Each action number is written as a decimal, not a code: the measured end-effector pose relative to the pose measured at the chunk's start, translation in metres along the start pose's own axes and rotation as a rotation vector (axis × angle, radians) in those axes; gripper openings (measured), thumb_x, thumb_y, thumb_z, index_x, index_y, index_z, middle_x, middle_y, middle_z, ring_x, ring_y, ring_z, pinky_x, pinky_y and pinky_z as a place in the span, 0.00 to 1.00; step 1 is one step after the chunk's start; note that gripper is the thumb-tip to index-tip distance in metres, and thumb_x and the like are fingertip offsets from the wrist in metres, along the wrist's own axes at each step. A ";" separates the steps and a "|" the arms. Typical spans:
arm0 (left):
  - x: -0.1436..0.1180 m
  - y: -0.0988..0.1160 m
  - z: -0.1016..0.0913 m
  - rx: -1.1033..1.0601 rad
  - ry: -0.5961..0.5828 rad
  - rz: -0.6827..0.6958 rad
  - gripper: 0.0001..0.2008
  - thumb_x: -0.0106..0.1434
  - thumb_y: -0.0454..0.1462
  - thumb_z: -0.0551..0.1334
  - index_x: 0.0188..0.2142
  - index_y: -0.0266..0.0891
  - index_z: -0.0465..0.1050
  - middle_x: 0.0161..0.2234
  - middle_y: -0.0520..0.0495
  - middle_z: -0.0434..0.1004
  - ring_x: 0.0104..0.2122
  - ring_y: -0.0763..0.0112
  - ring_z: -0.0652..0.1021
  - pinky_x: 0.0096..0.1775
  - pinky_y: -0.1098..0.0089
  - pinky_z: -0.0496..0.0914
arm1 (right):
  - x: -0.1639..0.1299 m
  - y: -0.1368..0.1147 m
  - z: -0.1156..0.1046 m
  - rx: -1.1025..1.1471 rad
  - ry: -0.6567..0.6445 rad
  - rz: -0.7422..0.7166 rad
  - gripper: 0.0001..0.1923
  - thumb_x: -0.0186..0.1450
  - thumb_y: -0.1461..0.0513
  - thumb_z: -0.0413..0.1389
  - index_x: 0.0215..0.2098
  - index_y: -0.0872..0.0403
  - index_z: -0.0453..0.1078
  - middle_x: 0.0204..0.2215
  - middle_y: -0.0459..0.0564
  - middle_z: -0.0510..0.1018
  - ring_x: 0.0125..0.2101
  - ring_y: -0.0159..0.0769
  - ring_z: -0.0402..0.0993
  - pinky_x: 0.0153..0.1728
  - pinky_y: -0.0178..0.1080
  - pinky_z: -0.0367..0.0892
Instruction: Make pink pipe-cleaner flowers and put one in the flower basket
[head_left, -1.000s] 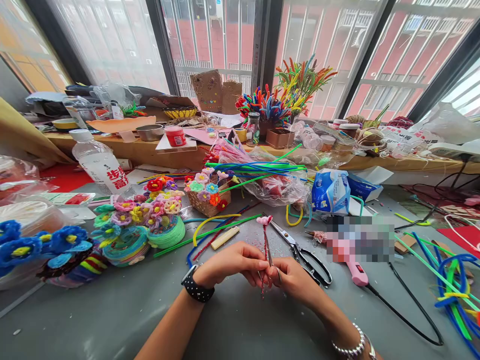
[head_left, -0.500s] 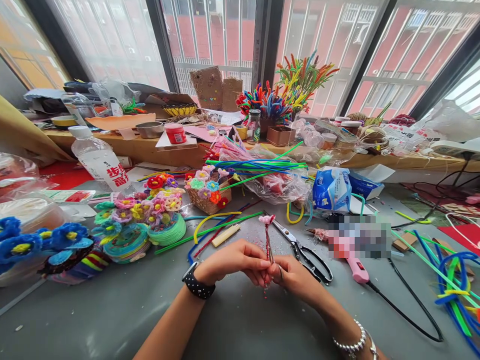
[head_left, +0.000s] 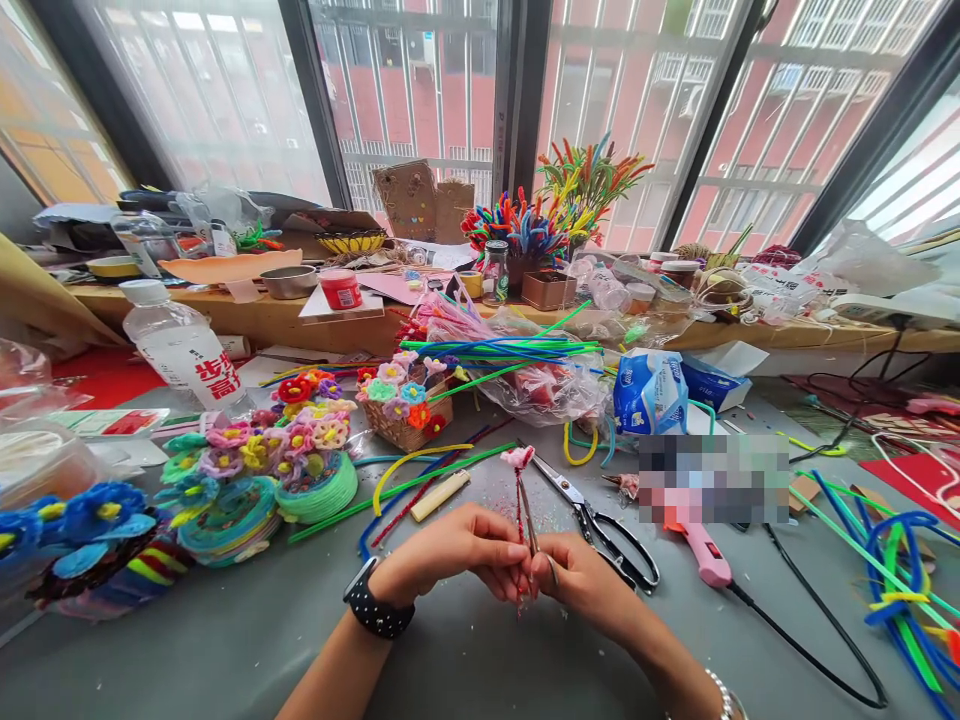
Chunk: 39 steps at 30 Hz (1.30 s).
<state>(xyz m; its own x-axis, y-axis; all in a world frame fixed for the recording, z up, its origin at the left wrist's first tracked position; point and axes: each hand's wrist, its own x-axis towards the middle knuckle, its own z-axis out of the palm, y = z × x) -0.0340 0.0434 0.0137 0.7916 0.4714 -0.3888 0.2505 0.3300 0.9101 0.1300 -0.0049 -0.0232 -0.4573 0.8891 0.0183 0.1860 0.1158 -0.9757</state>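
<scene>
In the middle of the table, my left hand is closed, its thumb and fingers pinching a thin red pipe cleaner stem. A small pink and white flower head tops the stem, and its lower end shows below my fingers. My right hand is closed around small metal scissors, a handle ring showing by the thumb. Their narrow blades point up, close along the stem's right side; whether they touch it I cannot tell. Large black-handled scissors lie just beyond my right hand.
A pink glue gun with a black cord lies at right, beside tangled pipe cleaners. Flower baskets stand at left near a plastic bottle. A beige stick and a green pipe cleaner lie ahead of my hands.
The view has tilted and shifted slightly, so the table's things sit a little further left. My hands keep the same grips; the scissors' blades show a little more clearly beside the stem.
</scene>
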 end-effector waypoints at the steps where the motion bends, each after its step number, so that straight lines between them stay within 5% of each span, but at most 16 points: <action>1: 0.000 0.000 0.000 0.005 0.000 -0.004 0.16 0.48 0.47 0.62 0.26 0.33 0.71 0.23 0.50 0.74 0.24 0.72 0.74 0.37 0.65 0.66 | 0.000 0.000 0.000 0.002 -0.006 -0.006 0.33 0.52 0.37 0.40 0.20 0.57 0.64 0.17 0.44 0.64 0.19 0.27 0.57 0.22 0.31 0.54; 7: 0.000 0.002 0.002 0.004 -0.005 -0.007 0.17 0.48 0.47 0.62 0.27 0.33 0.72 0.26 0.48 0.75 0.26 0.73 0.74 0.34 0.70 0.67 | 0.002 0.007 0.000 -0.019 0.040 0.001 0.33 0.53 0.38 0.40 0.20 0.58 0.65 0.18 0.46 0.67 0.22 0.30 0.63 0.25 0.32 0.57; 23: 0.002 0.003 0.002 -0.003 0.061 0.025 0.18 0.48 0.48 0.61 0.26 0.33 0.68 0.24 0.50 0.73 0.25 0.75 0.73 0.33 0.70 0.65 | 0.005 0.009 -0.004 -0.074 0.192 0.044 0.33 0.52 0.37 0.40 0.13 0.57 0.60 0.12 0.42 0.57 0.16 0.25 0.52 0.19 0.31 0.49; 30: 0.003 0.002 0.002 0.007 0.089 0.057 0.17 0.50 0.47 0.60 0.25 0.33 0.65 0.23 0.50 0.73 0.23 0.76 0.73 0.29 0.73 0.65 | 0.005 0.012 -0.005 0.003 0.110 0.053 0.34 0.51 0.36 0.38 0.17 0.57 0.59 0.14 0.41 0.55 0.17 0.25 0.48 0.18 0.31 0.45; 39: 0.004 0.002 0.000 0.043 0.205 0.162 0.15 0.50 0.46 0.60 0.24 0.34 0.62 0.22 0.52 0.71 0.21 0.79 0.71 0.27 0.75 0.64 | 0.003 0.002 0.001 -0.100 0.088 -0.035 0.33 0.54 0.37 0.32 0.23 0.56 0.59 0.23 0.46 0.64 0.26 0.31 0.59 0.28 0.33 0.54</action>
<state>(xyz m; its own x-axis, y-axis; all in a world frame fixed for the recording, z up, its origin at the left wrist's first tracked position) -0.0298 0.0459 0.0137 0.6947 0.6726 -0.2548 0.1568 0.2041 0.9663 0.1287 -0.0024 -0.0256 -0.3875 0.9188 0.0755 0.2593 0.1872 -0.9475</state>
